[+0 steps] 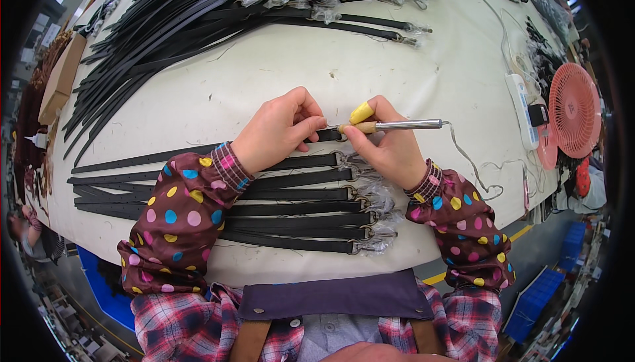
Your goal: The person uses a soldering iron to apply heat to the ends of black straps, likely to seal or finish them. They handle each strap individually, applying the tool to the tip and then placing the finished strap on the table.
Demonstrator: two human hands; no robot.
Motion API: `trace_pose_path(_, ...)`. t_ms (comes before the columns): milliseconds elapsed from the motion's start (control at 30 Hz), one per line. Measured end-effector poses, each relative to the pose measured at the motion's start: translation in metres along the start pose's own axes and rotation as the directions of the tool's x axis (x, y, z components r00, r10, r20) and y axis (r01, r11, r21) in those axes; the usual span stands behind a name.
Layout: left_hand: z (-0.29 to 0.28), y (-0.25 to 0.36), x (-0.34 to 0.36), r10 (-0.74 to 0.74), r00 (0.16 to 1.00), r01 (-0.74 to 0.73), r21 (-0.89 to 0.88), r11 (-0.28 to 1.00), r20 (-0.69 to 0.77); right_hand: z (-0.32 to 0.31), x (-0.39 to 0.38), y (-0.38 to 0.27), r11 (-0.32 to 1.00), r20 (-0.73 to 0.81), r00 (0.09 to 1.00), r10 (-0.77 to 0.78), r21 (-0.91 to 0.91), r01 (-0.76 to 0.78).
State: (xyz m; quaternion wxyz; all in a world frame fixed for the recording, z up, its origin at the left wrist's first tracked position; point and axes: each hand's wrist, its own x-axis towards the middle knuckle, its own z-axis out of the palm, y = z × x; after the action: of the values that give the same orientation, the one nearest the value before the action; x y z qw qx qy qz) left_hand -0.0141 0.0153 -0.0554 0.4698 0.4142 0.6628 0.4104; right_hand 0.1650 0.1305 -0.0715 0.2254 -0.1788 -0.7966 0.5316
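My left hand is closed, thumb and fingers pinched at the end of a black strap, the farthest in a row. Just to its right, my right hand grips a corded pen-shaped tool with a wooden section and a metal barrel. Yellow tape wraps one of its fingers. The tool's wooden end points at the strap end, close to my left fingertips; its exact tip is hard to make out. Nearer me lie several more black straps, with metal buckles in clear plastic wrap at their right ends.
A large pile of black straps covers the far left of the white table. On the right are a pink fan, a white power strip and the tool's thin cord. A cardboard box stands at the left edge.
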Motion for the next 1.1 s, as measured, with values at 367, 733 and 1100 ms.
trace_pose_path(367,-0.0005,-0.0009,0.0015,-0.025,1.000,0.025,-0.049,0.998,0.003,0.0003,0.0006,-0.0007,0.999,0.014,1.000,0.015,-0.042,-0.015)
trace_pose_path(733,0.0000,-0.0050,0.0020,0.002,1.000,-0.002,-0.070,0.998,-0.012,0.0002,0.0007,0.0036,0.994,0.044,0.998,-0.036,-0.104,0.040)
trace_pose_path(1100,-0.0001,-0.0049,0.0024,0.001,1.000,-0.002,-0.049,0.999,-0.008,0.0003,0.0012,0.0025,0.994,0.051,0.998,-0.032,-0.107,0.038)
